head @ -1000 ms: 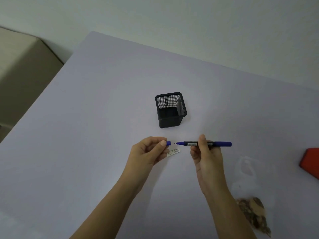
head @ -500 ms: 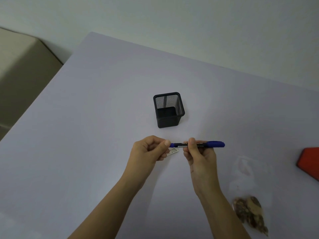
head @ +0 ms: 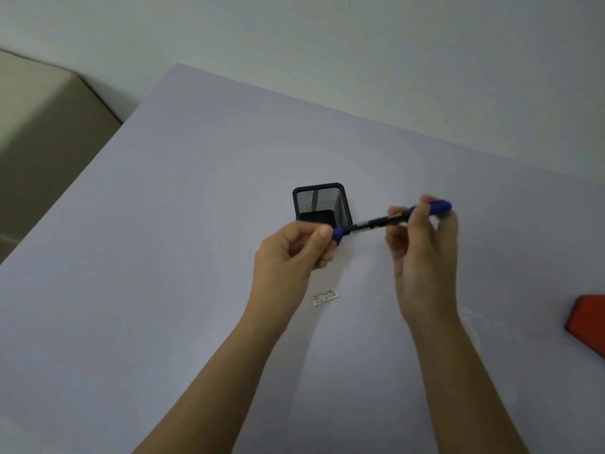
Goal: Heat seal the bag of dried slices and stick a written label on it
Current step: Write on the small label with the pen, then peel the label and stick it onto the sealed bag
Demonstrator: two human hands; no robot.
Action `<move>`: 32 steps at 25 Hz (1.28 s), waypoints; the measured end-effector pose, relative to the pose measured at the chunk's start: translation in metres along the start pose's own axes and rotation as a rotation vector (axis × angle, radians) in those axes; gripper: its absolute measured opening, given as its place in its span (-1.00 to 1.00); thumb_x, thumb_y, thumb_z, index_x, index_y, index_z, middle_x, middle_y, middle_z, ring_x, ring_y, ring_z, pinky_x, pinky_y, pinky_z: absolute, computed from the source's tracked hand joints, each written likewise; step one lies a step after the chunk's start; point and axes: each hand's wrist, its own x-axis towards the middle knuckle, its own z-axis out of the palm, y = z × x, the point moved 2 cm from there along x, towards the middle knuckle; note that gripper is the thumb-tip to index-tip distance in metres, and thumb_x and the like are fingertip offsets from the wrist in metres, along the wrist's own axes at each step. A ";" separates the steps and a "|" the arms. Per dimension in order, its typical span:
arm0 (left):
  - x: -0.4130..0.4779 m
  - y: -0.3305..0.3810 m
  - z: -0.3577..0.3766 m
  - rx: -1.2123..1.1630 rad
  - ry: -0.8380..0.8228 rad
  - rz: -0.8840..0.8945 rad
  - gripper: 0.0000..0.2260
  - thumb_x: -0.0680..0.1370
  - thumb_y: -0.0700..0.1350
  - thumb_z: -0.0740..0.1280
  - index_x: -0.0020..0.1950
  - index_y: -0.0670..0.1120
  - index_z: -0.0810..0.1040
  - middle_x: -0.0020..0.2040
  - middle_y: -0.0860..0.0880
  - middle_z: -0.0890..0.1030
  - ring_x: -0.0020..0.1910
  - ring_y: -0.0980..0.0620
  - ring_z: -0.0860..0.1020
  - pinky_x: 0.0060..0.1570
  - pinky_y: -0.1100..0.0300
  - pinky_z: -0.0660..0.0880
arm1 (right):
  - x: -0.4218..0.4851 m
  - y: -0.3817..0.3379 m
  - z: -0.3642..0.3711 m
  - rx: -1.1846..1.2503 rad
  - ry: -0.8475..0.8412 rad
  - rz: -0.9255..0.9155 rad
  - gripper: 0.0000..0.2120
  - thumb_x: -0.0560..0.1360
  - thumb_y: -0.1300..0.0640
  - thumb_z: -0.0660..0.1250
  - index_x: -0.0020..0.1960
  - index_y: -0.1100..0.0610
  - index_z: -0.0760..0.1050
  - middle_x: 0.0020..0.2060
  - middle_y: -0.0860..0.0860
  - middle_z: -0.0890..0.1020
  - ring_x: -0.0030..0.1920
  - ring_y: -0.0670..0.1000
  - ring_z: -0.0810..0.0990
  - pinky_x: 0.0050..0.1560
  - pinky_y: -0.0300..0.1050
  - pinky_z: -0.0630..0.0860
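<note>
Capped pen held level between both hands, written label flat on the table below them

The left hand [head: 291, 249] pinches the blue cap end of the marker pen [head: 389, 219], the right hand [head: 422, 244] grips its far end; the pen's long axis runs from centre frame up toward the right. The mesh pen holder [head: 322, 204] stands just behind the left hand, nearer it than the right, and looks empty. The label [head: 324, 297] lies lower centre, between the forearms. A red object [head: 589, 324] shows at the right edge; the bag of slices is out of view
</note>
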 end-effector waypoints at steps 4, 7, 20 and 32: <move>0.037 -0.003 -0.011 0.472 0.148 0.082 -0.73 0.61 0.00 0.16 0.26 0.00 0.49 0.11 0.04 0.62 -0.13 0.15 0.57 -0.19 0.41 0.44 | 0.032 -0.011 0.023 -0.429 -0.123 -0.425 -0.79 0.60 0.18 0.17 0.20 0.04 0.24 -0.15 0.04 0.65 -0.24 -0.10 0.64 -0.13 -0.24 0.58; 0.050 -0.015 -0.010 0.560 0.085 0.029 -0.65 0.61 -0.08 0.16 0.40 -0.05 0.35 0.25 -0.04 0.56 -0.06 0.10 0.54 -0.28 0.46 0.39 | 0.044 0.018 0.041 -0.818 -0.296 -0.518 -0.77 0.58 0.13 0.21 0.22 0.10 0.31 -0.19 0.09 0.65 -0.24 0.03 0.64 -0.21 -0.02 0.60; 0.032 -0.037 -0.033 0.462 0.317 0.187 -0.81 0.57 -0.15 0.23 0.17 -0.06 0.51 0.01 0.02 0.58 -0.17 0.21 0.51 -0.26 0.58 0.39 | 0.047 0.056 -0.006 -1.088 -0.153 -0.432 -0.52 0.56 0.15 0.22 0.44 0.21 0.21 0.37 0.19 0.34 0.34 0.16 0.32 0.33 0.05 0.27; 0.003 -0.127 -0.018 0.961 -0.092 0.346 -0.85 0.45 -0.14 0.43 -0.01 -0.13 0.65 -0.13 -0.07 0.57 -0.24 -0.01 0.51 -0.24 0.18 0.46 | -0.008 0.120 -0.042 -1.256 -0.543 -0.369 -0.77 0.44 0.05 0.41 0.09 0.03 0.61 0.00 0.03 0.51 0.00 0.02 0.48 -0.04 -0.09 0.41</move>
